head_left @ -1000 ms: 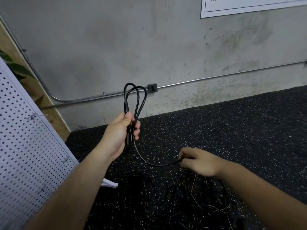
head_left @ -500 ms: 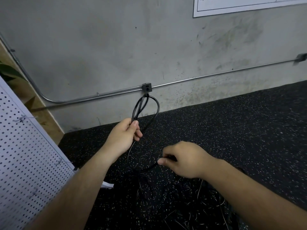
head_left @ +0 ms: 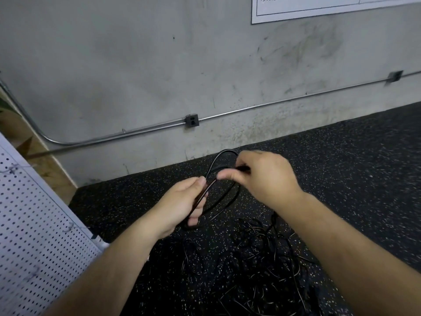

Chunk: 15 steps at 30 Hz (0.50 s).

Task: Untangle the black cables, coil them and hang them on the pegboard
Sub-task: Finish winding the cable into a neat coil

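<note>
Both hands hold the black cable coil (head_left: 224,152) above the cable tangle (head_left: 262,258). Left hand (head_left: 182,201) clasps it; right hand (head_left: 266,176) pinches (fingers (head_left: 250,157) curled).

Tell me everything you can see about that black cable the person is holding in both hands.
The black cable is thin, smooth and slightly glossy, seemingly sheathed in rubber or plastic. It is gathered into a few loose oval loops held in the air above the speckled black floor. The left hand grips one side of the loops in its fist; the right hand pinches a strand near the top.
</note>
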### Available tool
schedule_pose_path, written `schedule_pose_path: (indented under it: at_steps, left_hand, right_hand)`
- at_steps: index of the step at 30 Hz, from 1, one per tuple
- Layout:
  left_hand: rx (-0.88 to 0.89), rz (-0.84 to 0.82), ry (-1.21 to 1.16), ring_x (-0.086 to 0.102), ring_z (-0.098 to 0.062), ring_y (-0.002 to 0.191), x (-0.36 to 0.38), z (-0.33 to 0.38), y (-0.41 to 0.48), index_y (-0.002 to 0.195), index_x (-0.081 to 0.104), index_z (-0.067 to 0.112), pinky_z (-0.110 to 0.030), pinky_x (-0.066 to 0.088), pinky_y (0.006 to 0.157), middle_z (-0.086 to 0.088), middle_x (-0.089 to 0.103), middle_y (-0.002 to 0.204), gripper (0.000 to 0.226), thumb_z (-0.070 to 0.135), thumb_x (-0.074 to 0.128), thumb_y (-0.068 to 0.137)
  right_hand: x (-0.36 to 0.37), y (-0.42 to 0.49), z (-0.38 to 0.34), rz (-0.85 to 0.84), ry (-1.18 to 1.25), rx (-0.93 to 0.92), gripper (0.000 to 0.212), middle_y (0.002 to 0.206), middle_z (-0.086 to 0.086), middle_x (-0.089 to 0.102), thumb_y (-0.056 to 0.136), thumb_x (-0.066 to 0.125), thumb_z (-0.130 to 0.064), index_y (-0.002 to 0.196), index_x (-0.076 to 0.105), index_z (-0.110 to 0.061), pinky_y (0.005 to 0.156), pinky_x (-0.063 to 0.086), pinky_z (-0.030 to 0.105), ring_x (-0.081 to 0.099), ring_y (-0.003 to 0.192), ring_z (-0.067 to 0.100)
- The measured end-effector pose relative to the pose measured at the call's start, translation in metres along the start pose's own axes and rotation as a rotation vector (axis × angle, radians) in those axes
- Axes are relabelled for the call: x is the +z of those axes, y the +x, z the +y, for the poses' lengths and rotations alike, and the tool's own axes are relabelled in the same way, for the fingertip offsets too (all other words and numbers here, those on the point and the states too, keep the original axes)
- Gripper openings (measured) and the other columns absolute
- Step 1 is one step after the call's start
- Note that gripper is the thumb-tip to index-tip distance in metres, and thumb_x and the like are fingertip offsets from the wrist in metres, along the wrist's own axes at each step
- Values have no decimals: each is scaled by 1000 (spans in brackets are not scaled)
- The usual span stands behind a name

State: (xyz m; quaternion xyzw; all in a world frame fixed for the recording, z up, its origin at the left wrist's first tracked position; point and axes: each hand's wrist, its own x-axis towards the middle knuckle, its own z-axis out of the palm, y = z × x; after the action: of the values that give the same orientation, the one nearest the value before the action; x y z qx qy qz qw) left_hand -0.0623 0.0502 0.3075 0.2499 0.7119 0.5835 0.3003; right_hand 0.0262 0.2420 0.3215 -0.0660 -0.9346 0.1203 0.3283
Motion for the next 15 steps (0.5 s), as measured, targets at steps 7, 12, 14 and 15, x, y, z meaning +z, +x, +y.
schedule_pose_path:
  at_steps: [7,12,14,15]
  left_hand:
    - [10,-82,102,42,-13,45,-1,4,-7,92,58,14,-24,36,43,-12,64,75,61,70,36,89]
    - [60,-105,-60,45,-17,49,10,3,-6,95,60,10,-25,37,43,-11,59,61,57,63,43,89]
    - [88,-101,-78,46,-19,54,8,2,-4,95,59,9,-28,37,46,-9,55,60,45,53,49,93]
    - [108,-114,-51,45,-20,55,7,1,-4,95,58,8,-29,38,47,-6,53,59,39,46,49,96]
  right_hand:
    - [-6,-1,13,-19,131,152,59,64,-10,54,74,50,-84,79,54,-25,50,40,31,52,58,10]
    - [-6,2,8,-51,54,102,61,68,-10,55,73,50,-85,78,55,-24,52,37,29,53,64,12]
    - [-4,0,7,-50,9,79,63,67,-13,52,71,47,-87,76,53,-24,52,36,27,52,65,11]
    - [-4,0,7,-44,7,76,62,67,-14,49,71,47,-86,76,52,-25,51,34,25,51,64,10]
